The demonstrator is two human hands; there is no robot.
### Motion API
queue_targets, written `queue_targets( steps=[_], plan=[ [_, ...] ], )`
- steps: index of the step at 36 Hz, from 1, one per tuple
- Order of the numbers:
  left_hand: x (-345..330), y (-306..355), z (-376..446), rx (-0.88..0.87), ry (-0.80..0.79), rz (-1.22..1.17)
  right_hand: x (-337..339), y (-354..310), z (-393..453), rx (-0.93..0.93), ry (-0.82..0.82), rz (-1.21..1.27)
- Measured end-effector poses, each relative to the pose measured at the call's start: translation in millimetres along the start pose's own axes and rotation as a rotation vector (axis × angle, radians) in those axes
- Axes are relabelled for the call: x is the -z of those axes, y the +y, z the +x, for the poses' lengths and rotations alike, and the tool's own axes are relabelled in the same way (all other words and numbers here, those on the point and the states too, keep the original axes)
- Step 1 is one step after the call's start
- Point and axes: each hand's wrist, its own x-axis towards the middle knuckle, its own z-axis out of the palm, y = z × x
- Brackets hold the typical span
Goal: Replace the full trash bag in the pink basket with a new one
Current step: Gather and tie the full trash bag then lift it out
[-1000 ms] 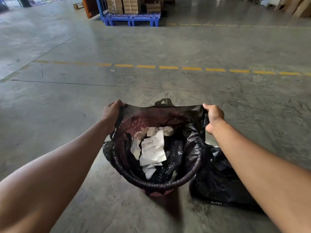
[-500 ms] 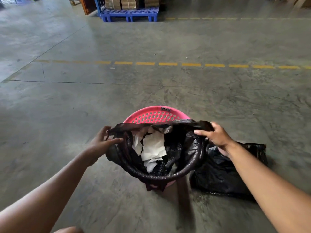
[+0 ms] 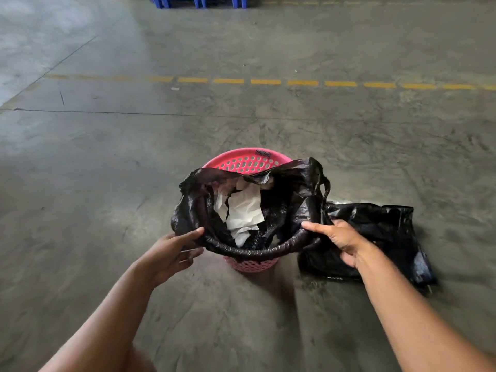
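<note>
We see the pink basket (image 3: 248,162) on the concrete floor (image 3: 107,183) | full trash bag (image 3: 292,208) sits in it, rim peeled off the far edge, white paper (image 3: 245,208) inside | our left hand (image 3: 171,253) and right hand (image 3: 339,237) spread wide at the near rim, touching, gripping nothing | new bag (image 3: 375,232) lies just right of the basket.

A pink basket (image 3: 249,163) with a perforated lattice wall, a glossy black trash bag (image 3: 292,200) holding white crumpled paper (image 3: 245,208), a second black bag (image 3: 375,226), grey floor (image 3: 107,157) with a dashed yellow line (image 3: 265,81), a blue pallet (image 3: 198,0)
</note>
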Motion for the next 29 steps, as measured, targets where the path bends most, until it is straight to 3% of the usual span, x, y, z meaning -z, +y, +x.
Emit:
queue_targets(
  steps=[6,12,18,22,26,29],
  plan=[
    [-6.1,-10.7,-13.3,-0.187,0.219,0.089,-1.4,-5.8,-23.1,0.006,0.037,-0.26],
    [-13.7,5.1,-31.0,-0.36,0.211,0.151,-7.7,-38.0,-44.1,0.103,0.021,-0.214],
    [-21.9,37.5,-20.5,-0.52,0.269,0.248,-26.6,-78.1,-23.7,0.292,0.279,-0.311],
    [-17.1,68.9,-1.8,-0.383,0.465,0.099,-36.2,-104.2,-11.3,0.436,0.561,-0.597],
    [-7.2,89.1,14.9,-0.132,0.278,-0.066,-31.4,-120.8,-1.9,0.505,0.742,-0.579],
    [-3.6,100.8,25.0,-0.23,0.301,-0.126,-30.7,-128.2,0.4,0.55,0.742,-0.412]
  ],
)
